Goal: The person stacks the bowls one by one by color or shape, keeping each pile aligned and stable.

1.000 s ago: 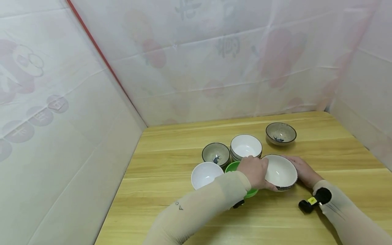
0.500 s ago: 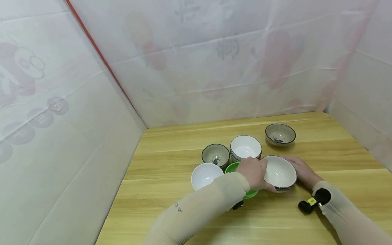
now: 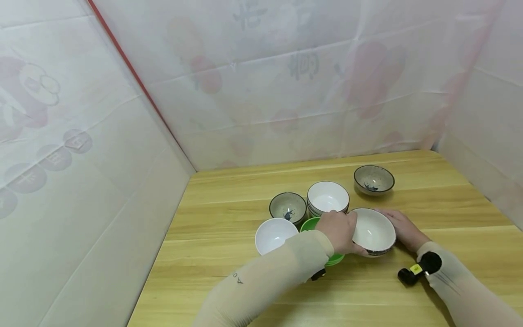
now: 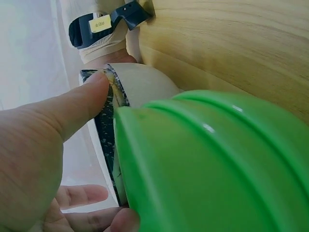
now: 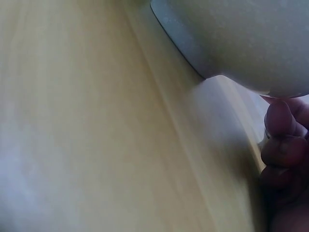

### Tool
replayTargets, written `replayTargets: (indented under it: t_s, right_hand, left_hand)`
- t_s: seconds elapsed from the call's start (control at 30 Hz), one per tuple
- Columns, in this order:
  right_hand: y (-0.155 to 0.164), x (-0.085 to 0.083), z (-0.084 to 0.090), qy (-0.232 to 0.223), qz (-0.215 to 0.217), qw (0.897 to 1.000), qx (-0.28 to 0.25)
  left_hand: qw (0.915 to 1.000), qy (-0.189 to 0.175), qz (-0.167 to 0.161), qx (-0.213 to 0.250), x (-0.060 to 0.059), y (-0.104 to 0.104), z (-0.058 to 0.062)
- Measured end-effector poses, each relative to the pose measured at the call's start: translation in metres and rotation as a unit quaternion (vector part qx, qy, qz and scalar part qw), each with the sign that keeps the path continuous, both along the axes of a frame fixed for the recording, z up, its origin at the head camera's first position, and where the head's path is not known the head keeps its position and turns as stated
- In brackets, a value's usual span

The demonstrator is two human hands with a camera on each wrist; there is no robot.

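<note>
I see the white bowl [image 3: 373,231], right of centre on the bench [image 3: 229,213], gripped by my left hand [image 3: 338,230] and right hand [image 3: 402,226]; glazed ceramic, likely slippery, breakable: I'd hold opposite rims.

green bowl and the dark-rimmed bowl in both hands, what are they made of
Green bowl: likely plastic, with an even bright colour, moulded ridges and soft sheen. Dark-rimmed bowl: probably glazed ceramic, with a glossy white inside and a speckled dark rim band.
</note>
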State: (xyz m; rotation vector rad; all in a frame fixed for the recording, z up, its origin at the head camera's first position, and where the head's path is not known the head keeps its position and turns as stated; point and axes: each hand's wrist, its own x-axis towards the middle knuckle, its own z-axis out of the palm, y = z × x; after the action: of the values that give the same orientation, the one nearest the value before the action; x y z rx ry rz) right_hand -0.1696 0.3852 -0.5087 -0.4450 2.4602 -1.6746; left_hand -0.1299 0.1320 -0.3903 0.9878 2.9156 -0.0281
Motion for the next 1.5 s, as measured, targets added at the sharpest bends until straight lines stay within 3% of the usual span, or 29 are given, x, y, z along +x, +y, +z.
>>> replayTargets:
  t_s: [0.17,0.33,0.47,0.63,0.77,0.87,1.0,1.2,1.37,1.43,1.5]
  right_hand:
    - [0.001,0.001,0.002,-0.008,-0.014,1.000,0.009]
    - [0.002,0.004,0.003,-0.008,-0.028,1.000,0.011]
    - [0.003,0.007,0.003,-0.008,-0.028,1.000,-0.002]
    - [0.004,0.010,0.005,-0.016,-0.009,0.999,-0.037]
    - [0.006,0.009,0.008,-0.020,0.007,0.998,-0.057]
    - [0.010,0.008,0.008,-0.024,0.012,0.998,-0.064]
    - [0.016,0.008,0.008,-0.050,0.029,0.995,-0.082]
    - [0.032,0.003,0.009,-0.145,0.044,0.978,-0.142]
    - [0.050,-0.003,0.013,-0.184,0.009,0.971,-0.155]
    - [0.057,-0.006,0.016,-0.187,-0.007,0.972,-0.143]
    - [0.061,-0.009,0.020,-0.194,-0.031,0.972,-0.126]
  left_hand:
    - [0.9999,-0.015,0.006,0.005,-0.001,-0.006,0.009]
    - [0.9983,-0.032,0.022,0.043,-0.006,-0.026,0.027]
    - [0.9919,-0.053,0.063,0.096,-0.014,-0.061,0.042]
    - [0.9713,-0.075,0.131,0.184,-0.033,-0.119,0.045]
    - [0.9511,-0.085,0.179,0.237,-0.052,-0.161,0.032]
    - [0.9392,-0.088,0.206,0.260,-0.064,-0.183,0.013]
    - [0.9200,-0.122,0.232,0.292,-0.073,-0.199,-0.016]
    - [0.8720,-0.247,0.216,0.363,-0.077,-0.206,-0.059]
    - [0.8326,-0.316,0.197,0.410,-0.079,-0.207,-0.079]
    - [0.8265,-0.322,0.193,0.419,-0.080,-0.206,-0.082]
    - [0.8258,-0.322,0.186,0.424,-0.082,-0.206,-0.085]
